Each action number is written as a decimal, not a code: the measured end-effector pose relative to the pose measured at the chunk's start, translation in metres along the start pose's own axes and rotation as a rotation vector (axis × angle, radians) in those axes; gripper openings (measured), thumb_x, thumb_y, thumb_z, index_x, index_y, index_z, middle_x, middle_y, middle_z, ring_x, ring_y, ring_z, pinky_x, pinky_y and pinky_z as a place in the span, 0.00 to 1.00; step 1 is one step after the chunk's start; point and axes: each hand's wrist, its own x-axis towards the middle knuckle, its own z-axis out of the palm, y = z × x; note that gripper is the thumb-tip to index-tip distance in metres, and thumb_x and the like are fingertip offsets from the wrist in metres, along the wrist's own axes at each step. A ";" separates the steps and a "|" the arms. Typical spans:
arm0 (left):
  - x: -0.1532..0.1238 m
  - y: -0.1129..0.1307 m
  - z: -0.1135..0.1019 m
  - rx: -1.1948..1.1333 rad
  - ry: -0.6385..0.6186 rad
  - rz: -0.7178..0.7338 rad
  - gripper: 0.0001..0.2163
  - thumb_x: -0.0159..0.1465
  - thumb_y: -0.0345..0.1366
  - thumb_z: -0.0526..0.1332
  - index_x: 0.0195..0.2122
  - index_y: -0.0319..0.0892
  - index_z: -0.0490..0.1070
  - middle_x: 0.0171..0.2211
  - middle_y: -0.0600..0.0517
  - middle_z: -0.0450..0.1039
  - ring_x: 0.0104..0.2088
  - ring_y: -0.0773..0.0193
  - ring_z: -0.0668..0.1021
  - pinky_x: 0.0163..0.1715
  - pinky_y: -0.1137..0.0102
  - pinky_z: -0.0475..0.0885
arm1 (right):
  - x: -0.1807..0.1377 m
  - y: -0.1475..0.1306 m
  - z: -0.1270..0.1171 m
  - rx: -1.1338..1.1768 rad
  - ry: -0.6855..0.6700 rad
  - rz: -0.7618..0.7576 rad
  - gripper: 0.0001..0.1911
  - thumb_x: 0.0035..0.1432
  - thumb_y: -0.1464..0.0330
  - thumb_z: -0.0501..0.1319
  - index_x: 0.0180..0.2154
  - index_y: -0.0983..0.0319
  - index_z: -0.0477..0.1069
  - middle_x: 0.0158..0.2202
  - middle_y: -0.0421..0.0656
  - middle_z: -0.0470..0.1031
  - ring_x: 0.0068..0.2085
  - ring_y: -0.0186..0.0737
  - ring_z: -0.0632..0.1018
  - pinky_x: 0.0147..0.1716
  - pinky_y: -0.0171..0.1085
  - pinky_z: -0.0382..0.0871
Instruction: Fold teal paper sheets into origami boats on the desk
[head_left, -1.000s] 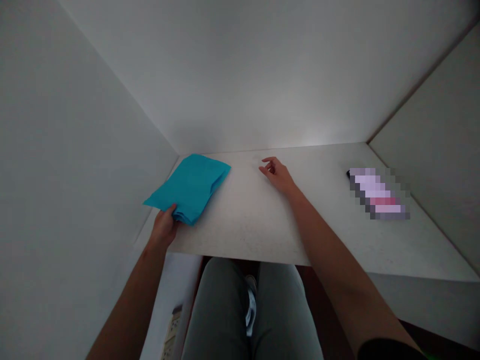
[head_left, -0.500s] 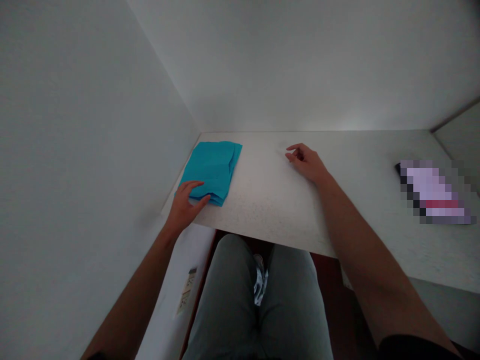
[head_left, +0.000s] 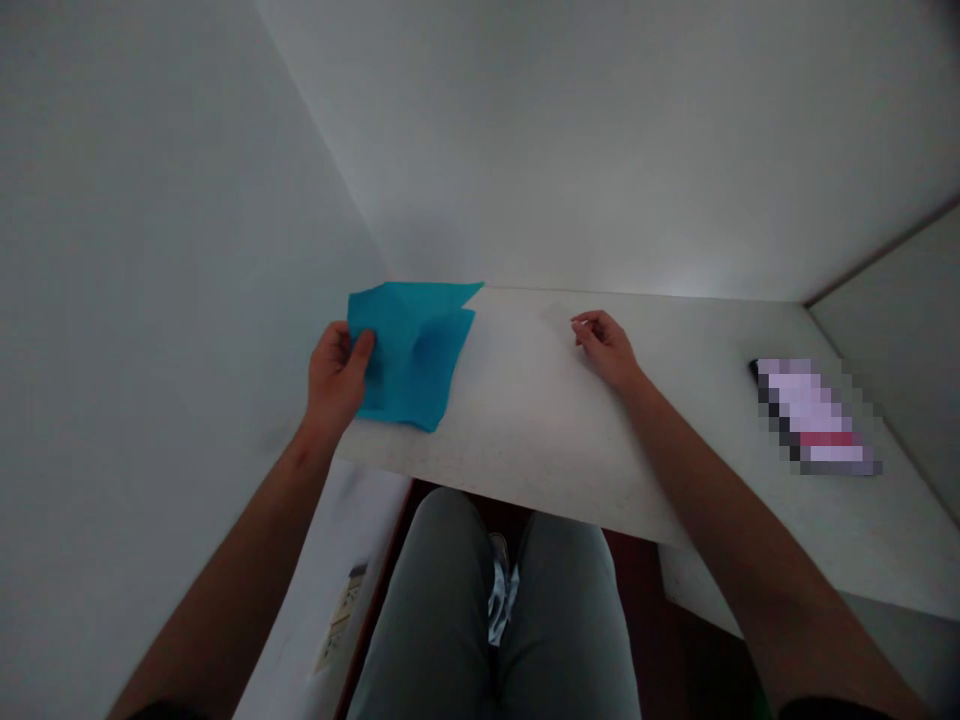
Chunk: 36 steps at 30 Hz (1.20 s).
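Note:
A folded turquoise sheet (head_left: 420,355), cloth-like or paper-like, is at the left end of the white table. My left hand (head_left: 339,368) grips its left edge, thumb on top and fingers behind. The sheet's left side is raised and tilted, and its layers part at the upper right corner. To the right, my right hand (head_left: 606,348) rests low over the tabletop, apart from the sheet. Its fingers are loosely bent with the thumb near the index fingertip, and I see nothing held in them.
The white table (head_left: 517,400) meets a pale wall behind and another at the left. A phone-like object (head_left: 814,415), blurred by pixels, lies at the right. Below the front edge are my legs (head_left: 442,610) and a wall socket panel (head_left: 341,615).
My left hand has gone from open over the turquoise sheet's near corner to gripping its left edge and lifting it. My right hand's fingertips have drawn slightly closer. The view has shifted a little.

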 end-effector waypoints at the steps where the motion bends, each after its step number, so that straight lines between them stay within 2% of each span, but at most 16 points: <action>1: 0.005 0.010 0.010 -0.121 -0.039 -0.020 0.19 0.66 0.55 0.71 0.43 0.46 0.73 0.30 0.55 0.75 0.29 0.64 0.76 0.29 0.72 0.72 | 0.000 -0.002 -0.001 0.025 0.014 0.001 0.29 0.59 0.39 0.67 0.44 0.56 0.74 0.27 0.36 0.70 0.27 0.36 0.67 0.29 0.37 0.62; 4: 0.014 0.033 0.047 -0.351 -0.163 -0.100 0.21 0.67 0.59 0.69 0.50 0.48 0.73 0.38 0.50 0.80 0.41 0.56 0.83 0.40 0.65 0.79 | -0.001 -0.007 -0.005 0.100 0.056 0.006 0.33 0.59 0.34 0.63 0.46 0.55 0.73 0.31 0.39 0.76 0.31 0.39 0.74 0.35 0.39 0.70; 7: 0.018 0.034 0.091 -0.422 -0.263 -0.215 0.22 0.67 0.58 0.69 0.52 0.47 0.75 0.42 0.47 0.82 0.48 0.50 0.84 0.46 0.59 0.81 | -0.001 -0.010 -0.015 0.183 0.066 0.035 0.43 0.59 0.25 0.47 0.50 0.53 0.71 0.45 0.48 0.83 0.46 0.47 0.83 0.45 0.45 0.77; 8: 0.020 0.029 0.105 -0.430 -0.291 -0.257 0.22 0.67 0.57 0.69 0.50 0.47 0.75 0.42 0.46 0.83 0.48 0.50 0.84 0.46 0.58 0.82 | -0.001 -0.010 -0.019 0.196 0.052 0.051 0.47 0.58 0.24 0.41 0.52 0.52 0.71 0.49 0.50 0.84 0.51 0.49 0.84 0.48 0.47 0.77; 10: 0.027 0.010 0.132 -0.417 -0.315 -0.334 0.20 0.66 0.56 0.69 0.48 0.46 0.76 0.41 0.46 0.83 0.46 0.50 0.85 0.45 0.58 0.83 | 0.000 -0.009 -0.029 0.203 0.025 0.073 0.50 0.57 0.23 0.37 0.58 0.50 0.68 0.58 0.52 0.82 0.59 0.51 0.83 0.52 0.50 0.78; 13: 0.040 -0.025 0.165 -0.243 -0.247 -0.403 0.16 0.67 0.52 0.69 0.45 0.45 0.77 0.38 0.46 0.83 0.41 0.51 0.84 0.44 0.57 0.82 | -0.001 -0.005 -0.040 0.183 0.027 0.079 0.51 0.56 0.22 0.41 0.64 0.48 0.63 0.65 0.52 0.78 0.64 0.52 0.80 0.57 0.52 0.76; 15: 0.048 -0.045 0.179 -0.065 -0.254 -0.365 0.14 0.64 0.49 0.72 0.41 0.45 0.78 0.38 0.44 0.83 0.42 0.49 0.84 0.48 0.56 0.81 | -0.003 -0.002 -0.043 0.164 0.045 0.052 0.50 0.55 0.23 0.48 0.65 0.48 0.62 0.66 0.52 0.78 0.65 0.52 0.79 0.61 0.54 0.73; 18: 0.054 -0.065 0.189 0.104 -0.327 -0.191 0.11 0.61 0.44 0.75 0.39 0.46 0.80 0.42 0.43 0.84 0.46 0.46 0.83 0.53 0.56 0.78 | -0.006 -0.002 -0.043 0.119 0.018 -0.025 0.44 0.58 0.28 0.58 0.63 0.49 0.65 0.65 0.52 0.78 0.66 0.53 0.77 0.68 0.57 0.67; 20: 0.055 -0.069 0.188 0.117 -0.418 -0.112 0.11 0.62 0.47 0.74 0.38 0.46 0.82 0.41 0.44 0.84 0.45 0.47 0.83 0.50 0.59 0.78 | -0.007 -0.004 -0.041 0.086 -0.019 -0.055 0.41 0.61 0.31 0.61 0.62 0.50 0.66 0.64 0.52 0.78 0.67 0.53 0.76 0.71 0.57 0.63; 23: 0.051 -0.067 0.180 0.038 -0.599 -0.115 0.16 0.61 0.55 0.73 0.34 0.46 0.84 0.35 0.48 0.84 0.39 0.50 0.83 0.40 0.64 0.79 | -0.008 -0.010 -0.037 0.021 -0.050 -0.052 0.42 0.60 0.31 0.62 0.63 0.50 0.68 0.64 0.52 0.78 0.67 0.54 0.76 0.72 0.58 0.62; 25: 0.048 -0.063 0.176 -0.044 -0.672 -0.162 0.19 0.57 0.58 0.75 0.33 0.46 0.84 0.33 0.49 0.84 0.35 0.52 0.82 0.33 0.66 0.78 | -0.009 -0.014 -0.034 -0.030 -0.096 -0.039 0.44 0.57 0.31 0.65 0.63 0.51 0.70 0.64 0.51 0.78 0.68 0.55 0.75 0.72 0.58 0.63; 27: 0.045 -0.060 0.174 -0.122 -0.712 -0.218 0.21 0.54 0.59 0.78 0.33 0.45 0.85 0.32 0.49 0.84 0.33 0.53 0.81 0.31 0.67 0.77 | -0.011 -0.017 -0.031 -0.038 -0.200 0.003 0.42 0.54 0.34 0.70 0.60 0.52 0.75 0.61 0.50 0.81 0.64 0.56 0.78 0.67 0.56 0.70; 29: 0.044 -0.059 0.175 -0.173 -0.724 -0.263 0.22 0.53 0.59 0.78 0.34 0.44 0.85 0.33 0.49 0.85 0.34 0.53 0.81 0.31 0.66 0.78 | -0.014 -0.020 -0.027 0.007 -0.364 0.100 0.37 0.52 0.36 0.73 0.53 0.54 0.80 0.52 0.48 0.85 0.55 0.55 0.83 0.57 0.53 0.78; 31: 0.045 -0.060 0.178 -0.219 -0.685 -0.289 0.23 0.54 0.60 0.78 0.37 0.44 0.85 0.35 0.48 0.85 0.38 0.50 0.83 0.35 0.64 0.81 | -0.017 -0.021 -0.024 0.063 -0.482 0.205 0.31 0.53 0.38 0.74 0.43 0.55 0.82 0.43 0.45 0.86 0.44 0.51 0.85 0.46 0.49 0.81; 33: 0.047 -0.061 0.182 -0.306 -0.594 -0.313 0.26 0.60 0.63 0.73 0.43 0.43 0.84 0.40 0.46 0.85 0.47 0.45 0.85 0.44 0.60 0.83 | -0.018 -0.021 -0.021 0.096 -0.430 0.245 0.28 0.54 0.38 0.73 0.37 0.56 0.81 0.36 0.42 0.85 0.36 0.47 0.83 0.39 0.46 0.81; 36: 0.047 -0.059 0.185 -0.528 -0.528 -0.373 0.35 0.69 0.71 0.56 0.55 0.44 0.80 0.49 0.41 0.84 0.61 0.41 0.81 0.55 0.51 0.82 | -0.015 -0.021 -0.016 0.137 -0.146 0.196 0.28 0.53 0.38 0.73 0.38 0.54 0.79 0.34 0.40 0.83 0.32 0.43 0.80 0.34 0.43 0.79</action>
